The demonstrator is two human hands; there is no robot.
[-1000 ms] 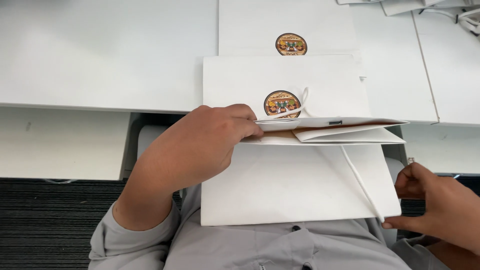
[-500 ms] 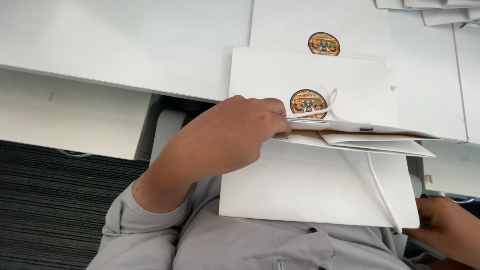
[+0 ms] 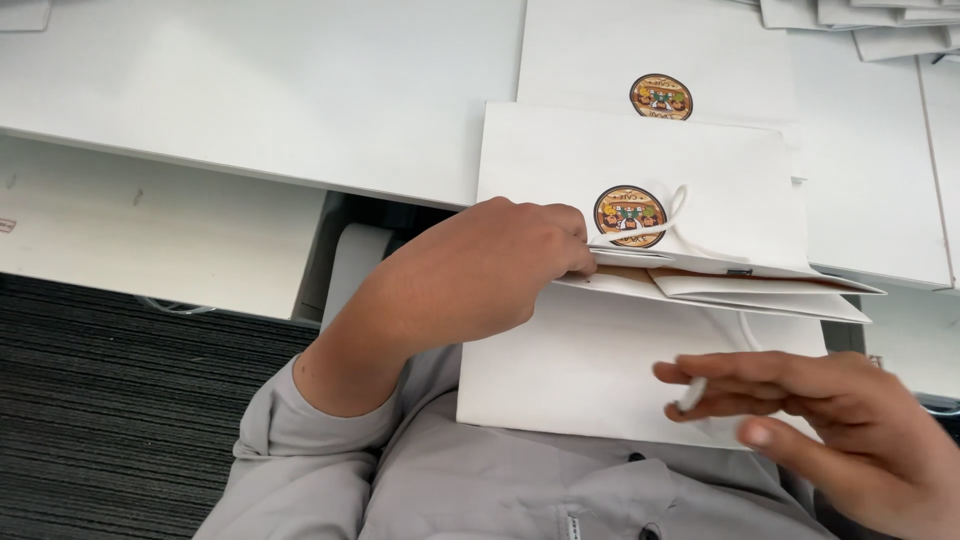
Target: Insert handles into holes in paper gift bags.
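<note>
A flat white paper bag (image 3: 600, 370) lies across the person's lap, its upper part resting on the edge of the white table (image 3: 300, 90); everything else is placed here against that bag. The left hand (image 3: 490, 270) comes in from the bag's left side, fingers curled and pressed together at the folded opening midway up the bag, where they pinch the edge of the top layer. Just right of those fingertips, on the bag's upper panel, sits a round brown and yellow sticker (image 3: 630, 215), and a white cord handle (image 3: 665, 220) loops across it. Below the fold, two paper flaps (image 3: 760, 292) stick out past the bag's right edge.

The right hand (image 3: 830, 420) hovers over the bag's lower right corner, fingers stretched out and loosely spread, palm down. A short white piece, probably the end of the other cord (image 3: 692, 393), shows between its fingers, though motion blur makes it hard to say whether the hand truly grips it.

Beyond the bag's top edge, a second white bag (image 3: 600, 50) lies flat on the table with the same kind of round sticker (image 3: 660, 97). Farther off, past the bag's upper right corner, a stack of white paper pieces (image 3: 870, 20) fans out. Under the bag's bottom edge is the person's grey shirt (image 3: 450, 490), and to the bag's left lies dark ribbed carpet (image 3: 120, 410).
</note>
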